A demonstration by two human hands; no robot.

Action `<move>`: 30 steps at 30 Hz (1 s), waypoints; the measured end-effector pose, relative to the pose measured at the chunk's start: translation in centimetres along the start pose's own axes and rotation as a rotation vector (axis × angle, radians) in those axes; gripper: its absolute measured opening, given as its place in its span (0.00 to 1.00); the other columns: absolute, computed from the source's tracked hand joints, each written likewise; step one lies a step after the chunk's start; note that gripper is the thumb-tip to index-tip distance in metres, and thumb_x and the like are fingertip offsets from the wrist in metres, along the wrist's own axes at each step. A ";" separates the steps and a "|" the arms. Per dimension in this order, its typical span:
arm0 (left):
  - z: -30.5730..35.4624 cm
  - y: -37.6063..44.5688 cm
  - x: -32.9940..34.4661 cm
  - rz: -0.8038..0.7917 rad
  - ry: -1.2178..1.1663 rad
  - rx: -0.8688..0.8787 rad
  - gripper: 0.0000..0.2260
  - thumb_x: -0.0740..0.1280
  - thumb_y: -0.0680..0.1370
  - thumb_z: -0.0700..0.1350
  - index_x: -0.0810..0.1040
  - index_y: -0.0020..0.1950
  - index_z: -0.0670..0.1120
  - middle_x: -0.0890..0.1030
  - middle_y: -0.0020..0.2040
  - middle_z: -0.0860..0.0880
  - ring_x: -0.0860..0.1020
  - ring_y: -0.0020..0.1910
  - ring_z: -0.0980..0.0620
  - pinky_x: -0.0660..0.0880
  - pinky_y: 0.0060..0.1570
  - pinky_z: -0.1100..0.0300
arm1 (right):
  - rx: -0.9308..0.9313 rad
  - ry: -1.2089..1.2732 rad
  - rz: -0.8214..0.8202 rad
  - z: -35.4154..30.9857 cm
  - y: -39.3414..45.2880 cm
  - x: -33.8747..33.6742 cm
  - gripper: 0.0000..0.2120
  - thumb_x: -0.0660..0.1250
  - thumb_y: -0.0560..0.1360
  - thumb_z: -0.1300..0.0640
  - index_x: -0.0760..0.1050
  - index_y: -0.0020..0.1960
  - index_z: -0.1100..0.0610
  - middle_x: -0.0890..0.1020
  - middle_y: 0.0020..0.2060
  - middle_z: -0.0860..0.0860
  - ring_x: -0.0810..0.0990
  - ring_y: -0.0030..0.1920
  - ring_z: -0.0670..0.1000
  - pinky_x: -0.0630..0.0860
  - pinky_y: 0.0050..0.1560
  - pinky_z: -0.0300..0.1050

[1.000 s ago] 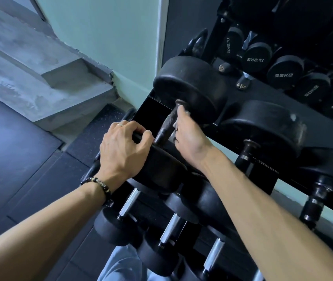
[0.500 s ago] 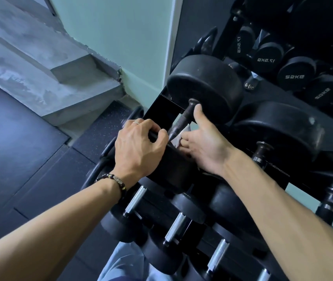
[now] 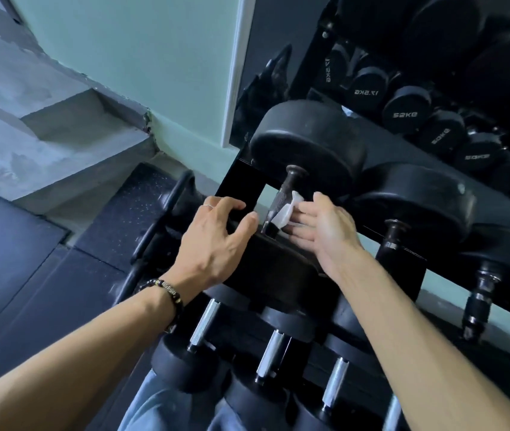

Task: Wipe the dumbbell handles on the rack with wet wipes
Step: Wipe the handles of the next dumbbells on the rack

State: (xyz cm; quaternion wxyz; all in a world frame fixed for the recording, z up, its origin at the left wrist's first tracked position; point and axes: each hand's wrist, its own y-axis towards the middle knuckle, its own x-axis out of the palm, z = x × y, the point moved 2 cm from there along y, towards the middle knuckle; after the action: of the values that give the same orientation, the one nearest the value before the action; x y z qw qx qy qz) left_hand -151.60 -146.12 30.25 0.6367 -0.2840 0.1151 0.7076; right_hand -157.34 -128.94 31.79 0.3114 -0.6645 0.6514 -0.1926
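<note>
The black rack [image 3: 409,265] carries rows of dumbbells: on its upper tier a large black dumbbell [image 3: 308,144] lies with its knurled handle [image 3: 281,200] sloping down toward the camera, and to its right sits a second big dumbbell [image 3: 415,200]; on the tier below, several smaller dumbbells with bright steel handles [image 3: 205,321] lie side by side. Behind the rack a dark mirror [image 3: 434,57] shows reflected weights with reversed kilogram marks. The white wet wipe [image 3: 285,213] lies against the right side of the knurled handle, about halfway along it. The right hand [image 3: 325,231] holds the wipe there: its fingers [image 3: 305,214] reach leftward, only slightly bent, with the wipe bunched at their tips and the thumb raised just above it; how far the wipe wraps round the bar cannot be told. The left hand [image 3: 213,241] rests on the near head of the same dumbbell [image 3: 275,259], its fingers spread and curled over the head's upper edge, the thumb pointing toward the handle without touching the wipe. A beaded bracelet [image 3: 166,290] circles the left wrist and a ring shows on one finger. To the left are grey concrete steps [image 3: 48,141], a pale green wall [image 3: 141,48] and dark floor mats [image 3: 23,275].
</note>
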 end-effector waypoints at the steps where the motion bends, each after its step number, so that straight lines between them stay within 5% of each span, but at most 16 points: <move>1: -0.1 0.1 0.0 -0.009 -0.004 0.015 0.32 0.50 0.70 0.69 0.76 0.63 0.52 0.74 0.60 0.53 0.72 0.55 0.55 0.70 0.54 0.55 | -0.045 -0.034 0.113 -0.2 0.1 0.2 0.15 0.63 0.82 0.52 0.81 0.61 0.61 0.86 0.51 0.60 0.86 0.50 0.59 0.82 0.56 0.56; 3: 0.1 0.2 0.0 -0.015 -0.001 0.032 0.30 0.50 0.71 0.68 0.77 0.61 0.52 0.75 0.57 0.54 0.73 0.53 0.54 0.72 0.54 0.53 | -0.081 -0.106 0.231 -0.6 0.3 0.7 0.05 0.71 0.77 0.62 0.82 0.52 0.60 0.86 0.43 0.55 0.87 0.40 0.52 0.85 0.43 0.45; 5: -0.1 0.1 0.1 -0.016 0.013 0.044 0.29 0.51 0.72 0.67 0.77 0.59 0.52 0.76 0.55 0.54 0.73 0.53 0.53 0.71 0.52 0.53 | -0.067 -0.149 0.262 -0.7 0.1 1.0 0.07 0.75 0.72 0.68 0.81 0.48 0.60 0.85 0.37 0.53 0.86 0.36 0.50 0.83 0.37 0.41; 10: -0.4 0.3 0.1 -0.024 0.038 0.052 0.26 0.51 0.74 0.66 0.78 0.56 0.51 0.76 0.51 0.54 0.73 0.51 0.52 0.72 0.50 0.53 | -0.045 -0.477 0.180 -0.4 -0.5 1.3 0.09 0.79 0.69 0.64 0.81 0.35 0.56 0.83 0.32 0.49 0.86 0.41 0.51 0.84 0.45 0.47; 15: -0.5 0.4 -0.1 -0.049 0.034 0.061 0.27 0.52 0.74 0.66 0.79 0.57 0.50 0.76 0.51 0.53 0.75 0.47 0.51 0.74 0.49 0.50 | -0.139 -0.420 0.365 -1.7 0.6 1.2 0.07 0.77 0.69 0.67 0.83 0.36 0.58 0.84 0.34 0.51 0.87 0.41 0.53 0.85 0.45 0.46; 19: -0.3 0.6 -0.2 -0.057 0.026 0.038 0.28 0.53 0.72 0.67 0.78 0.59 0.50 0.75 0.55 0.52 0.74 0.52 0.50 0.74 0.52 0.49 | -0.130 -0.803 0.112 -1.4 -0.9 2.0 0.07 0.79 0.69 0.58 0.83 0.34 0.52 0.83 0.34 0.44 0.82 0.40 0.45 0.77 0.43 0.39; 25: -0.9 1.5 -0.3 -0.105 -0.113 -0.097 0.25 0.56 0.72 0.64 0.76 0.60 0.50 0.70 0.55 0.53 0.69 0.60 0.51 0.70 0.62 0.51 | -0.170 -0.488 0.332 -1.5 0.4 1.8 0.08 0.76 0.70 0.65 0.80 0.37 0.55 0.84 0.36 0.52 0.86 0.44 0.55 0.84 0.49 0.57; 28: -1.0 1.5 -0.3 -0.103 -0.122 -0.084 0.24 0.57 0.72 0.63 0.76 0.60 0.50 0.71 0.55 0.52 0.70 0.58 0.51 0.70 0.62 0.51 | -0.086 -0.493 0.259 -0.5 -0.4 1.7 0.13 0.75 0.69 0.65 0.73 0.41 0.52 0.84 0.36 0.50 0.85 0.39 0.49 0.83 0.46 0.43; 30: -1.0 1.4 -0.3 -0.095 -0.116 -0.087 0.24 0.57 0.72 0.62 0.76 0.60 0.50 0.73 0.55 0.52 0.71 0.58 0.50 0.70 0.62 0.50 | -0.035 -0.520 0.140 -0.1 -0.6 1.7 0.07 0.73 0.69 0.65 0.78 0.37 0.57 0.84 0.33 0.49 0.82 0.36 0.48 0.79 0.41 0.37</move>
State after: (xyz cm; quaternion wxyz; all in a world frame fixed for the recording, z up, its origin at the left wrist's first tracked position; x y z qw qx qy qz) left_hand -152.69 -147.16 29.30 0.6623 -0.2750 0.0336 0.6961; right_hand -156.81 -130.63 31.96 0.4694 -0.6501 0.5973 0.0179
